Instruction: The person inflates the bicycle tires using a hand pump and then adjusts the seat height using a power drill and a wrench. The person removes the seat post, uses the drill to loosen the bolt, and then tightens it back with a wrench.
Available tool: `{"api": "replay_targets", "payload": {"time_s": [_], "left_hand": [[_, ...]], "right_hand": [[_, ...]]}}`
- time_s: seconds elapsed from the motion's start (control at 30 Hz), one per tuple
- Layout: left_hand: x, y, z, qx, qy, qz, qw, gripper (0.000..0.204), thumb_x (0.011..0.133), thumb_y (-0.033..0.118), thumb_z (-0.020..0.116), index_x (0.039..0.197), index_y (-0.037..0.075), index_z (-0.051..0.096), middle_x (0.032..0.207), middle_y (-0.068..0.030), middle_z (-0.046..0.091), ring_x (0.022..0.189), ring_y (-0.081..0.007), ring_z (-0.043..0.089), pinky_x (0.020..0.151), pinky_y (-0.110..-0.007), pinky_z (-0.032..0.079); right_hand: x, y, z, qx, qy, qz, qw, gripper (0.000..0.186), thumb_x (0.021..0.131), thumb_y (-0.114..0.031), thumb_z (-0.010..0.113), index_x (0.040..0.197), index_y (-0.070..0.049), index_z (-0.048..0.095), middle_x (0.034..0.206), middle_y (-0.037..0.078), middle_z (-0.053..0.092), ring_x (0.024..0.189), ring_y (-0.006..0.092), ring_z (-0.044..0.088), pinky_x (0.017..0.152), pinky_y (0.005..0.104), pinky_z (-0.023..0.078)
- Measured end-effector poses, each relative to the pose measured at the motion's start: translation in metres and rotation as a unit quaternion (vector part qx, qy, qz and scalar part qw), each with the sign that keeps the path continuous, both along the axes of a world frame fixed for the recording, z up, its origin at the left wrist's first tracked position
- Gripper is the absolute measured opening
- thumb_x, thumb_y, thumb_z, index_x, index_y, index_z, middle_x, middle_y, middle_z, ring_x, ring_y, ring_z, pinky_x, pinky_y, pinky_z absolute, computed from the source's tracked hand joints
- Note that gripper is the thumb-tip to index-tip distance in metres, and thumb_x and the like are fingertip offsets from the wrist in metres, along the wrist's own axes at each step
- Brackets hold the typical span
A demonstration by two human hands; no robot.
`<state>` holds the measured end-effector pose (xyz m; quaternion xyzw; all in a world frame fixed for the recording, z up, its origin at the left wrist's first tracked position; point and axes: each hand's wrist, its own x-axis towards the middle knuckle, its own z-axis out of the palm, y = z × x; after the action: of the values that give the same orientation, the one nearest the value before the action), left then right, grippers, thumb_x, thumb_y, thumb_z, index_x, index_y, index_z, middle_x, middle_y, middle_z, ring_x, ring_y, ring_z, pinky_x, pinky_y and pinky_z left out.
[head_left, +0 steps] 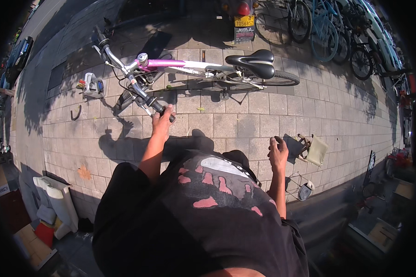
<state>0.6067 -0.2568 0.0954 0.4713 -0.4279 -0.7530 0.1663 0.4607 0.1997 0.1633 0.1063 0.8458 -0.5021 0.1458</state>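
One pink-and-white bicycle [166,63] stands on the paving [226,124] ahead of the person, handlebar to the left, with one black saddle [259,67] and two grips noted. The left hand [161,125] is at the nearer grip [157,106], fingers bent partly round it. The right hand [278,153] is raised, fingers loosely curled; whether they hold anything cannot be told. One folding stool [317,150] stands near it.

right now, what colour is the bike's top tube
The top tube is pink toward the handlebar, white toward the saddle (head view).
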Motion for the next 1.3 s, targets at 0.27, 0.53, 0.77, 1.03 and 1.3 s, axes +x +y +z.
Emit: {"api": "replay_targets", "payload": {"time_s": [0.27,0.53,0.77,1.03,1.3], "left_hand": [[-0.020,0.005,0.010,0.104,0.004,0.171,0.980,0.026,0.099,0.032,0.079,0.090,0.015,0.062,0.066,0.0028,0.050,0.050,-0.0135,0.051,0.048,-0.035,0.047],[0.001,-0.028,0.034,-0.118,-0.182,0.197,0.956,0.025,0.093,0.027,0.084,0.086,0.010,0.066,0.064,0.0025,0.055,0.048,-0.0101,0.051,0.044,-0.031,0.042],[-0.010,-0.030,0.118,-0.201,-0.326,0.153,0.911,0.041,0.087,0.036,0.085,0.092,-0.001,0.067,0.062,-0.0024,0.057,0.047,-0.0136,0.054,0.042,-0.036,0.042],[0.041,-0.048,0.184,-0.173,-0.484,0.005,0.858,0.037,0.087,0.035,0.082,0.107,0.005,0.075,0.067,-0.0039,0.063,0.051,-0.0152,0.057,0.049,-0.034,0.046],[0.051,-0.124,0.181,-0.316,-0.511,-0.108,0.792,0.037,0.081,0.035,0.079,0.105,0.006,0.076,0.091,-0.0184,0.077,0.086,-0.0339,0.074,0.079,-0.044,0.057]], "right_hand": [[-0.141,-0.055,-0.005,-0.027,-0.047,0.018,0.998,0.059,0.105,-0.048,0.066,0.132,0.005,0.067,0.093,0.012,0.071,0.070,0.0161,0.067,0.059,0.0319,0.052],[-0.354,-0.134,-0.078,-0.142,-0.191,0.052,0.970,0.100,0.093,-0.079,0.061,0.160,-0.006,0.046,0.160,0.017,0.052,0.143,0.0353,0.054,0.115,0.0557,0.043],[-0.447,-0.187,-0.067,-0.146,-0.216,0.124,0.957,0.096,0.093,-0.075,0.067,0.156,-0.004,0.051,0.151,0.019,0.059,0.125,0.0340,0.068,0.109,0.0462,0.055],[-0.423,-0.127,-0.085,0.011,-0.079,0.189,0.979,0.083,0.101,-0.067,0.062,0.135,0.008,0.067,0.126,0.020,0.072,0.111,0.0308,0.069,0.102,0.0429,0.052],[-0.427,-0.133,-0.094,0.114,0.046,0.200,0.972,0.090,0.102,-0.073,0.053,0.131,0.011,0.067,0.124,0.028,0.072,0.110,0.0361,0.069,0.101,0.0444,0.051]]}}
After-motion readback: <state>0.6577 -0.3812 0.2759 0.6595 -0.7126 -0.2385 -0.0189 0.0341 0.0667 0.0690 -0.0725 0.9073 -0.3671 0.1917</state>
